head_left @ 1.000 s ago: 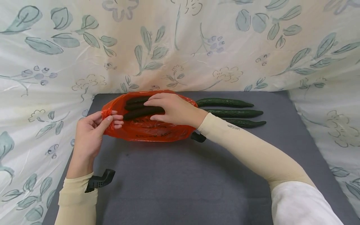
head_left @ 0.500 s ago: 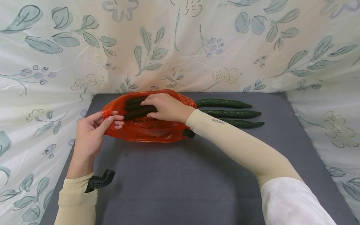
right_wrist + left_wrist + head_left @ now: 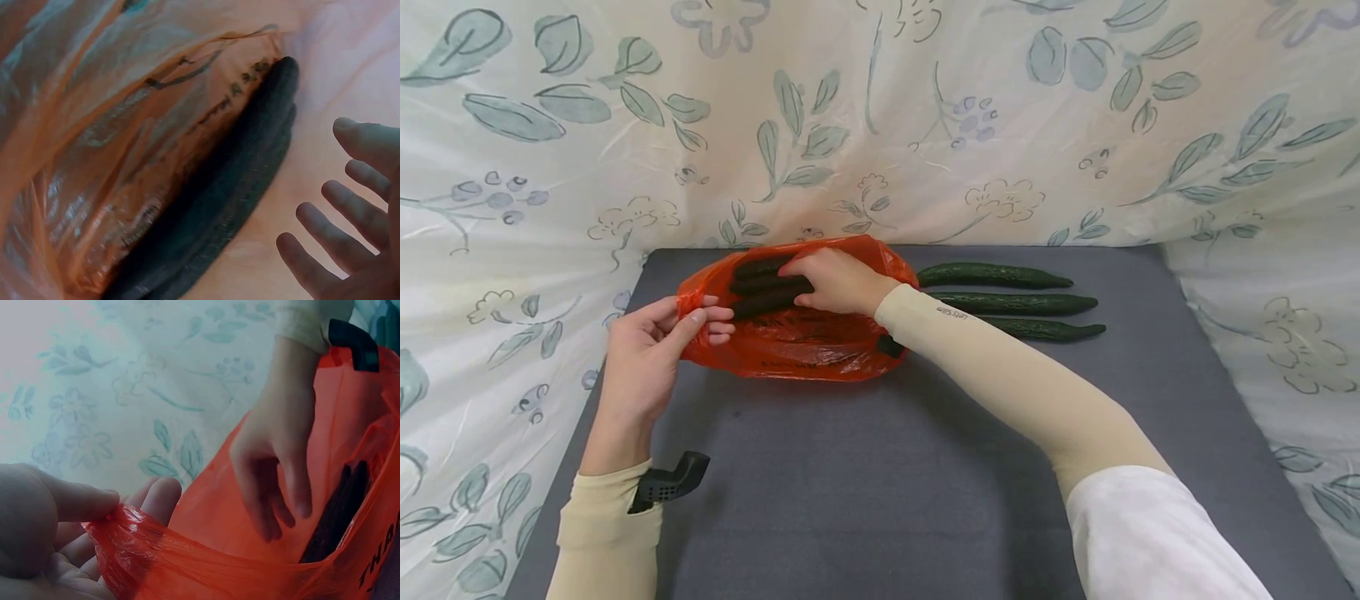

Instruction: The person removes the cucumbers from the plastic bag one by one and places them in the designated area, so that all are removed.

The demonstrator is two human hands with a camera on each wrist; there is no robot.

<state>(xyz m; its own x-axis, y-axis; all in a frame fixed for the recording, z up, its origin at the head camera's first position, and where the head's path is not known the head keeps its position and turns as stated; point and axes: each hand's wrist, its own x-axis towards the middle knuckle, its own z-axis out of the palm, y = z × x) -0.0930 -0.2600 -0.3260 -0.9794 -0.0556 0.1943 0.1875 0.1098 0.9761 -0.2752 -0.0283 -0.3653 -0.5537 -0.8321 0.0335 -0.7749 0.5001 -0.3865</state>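
A: What is being seen behind the work area?
B: A cream cloth (image 3: 880, 125) printed with blue-green leaves and flowers is being hung as a backdrop, and is being draped down both sides.
A: And underneath?
B: A dark grey mat (image 3: 865, 483) is being used as the surface, evenly lit.

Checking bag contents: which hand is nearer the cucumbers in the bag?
Right. The right hand is inside the bag beside the cucumbers; the left hand pinches the bag's left edge.
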